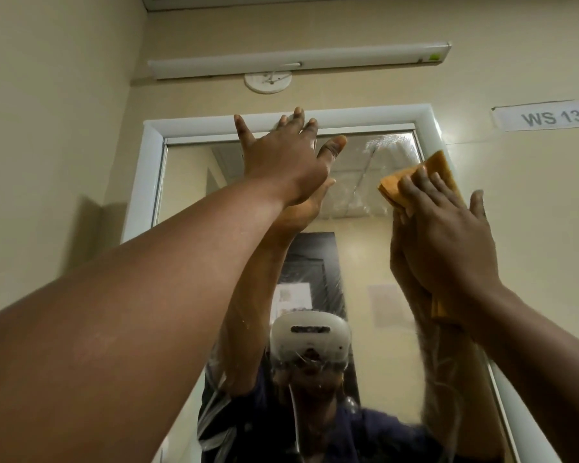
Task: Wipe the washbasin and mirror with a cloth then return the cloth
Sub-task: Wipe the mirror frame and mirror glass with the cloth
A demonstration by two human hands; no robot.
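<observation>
While the left hand [283,162] braced flat, fingers spread, on the mirror [188,182] frame, the right hand [448,235] pressed the orange cloth [390,187] open-palmed against the upper right glass. Mirror step underway; next I'd guess sweeping those wet streaks downward.

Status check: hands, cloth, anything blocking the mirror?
Left hand open, flat near the mirror top frame. Right hand pressing orange cloth on glass, upper right. Nothing blocking.

light fixture [298,60] above | round wall plate [268,82] below it | "ws 13" label [549,116] right
</observation>
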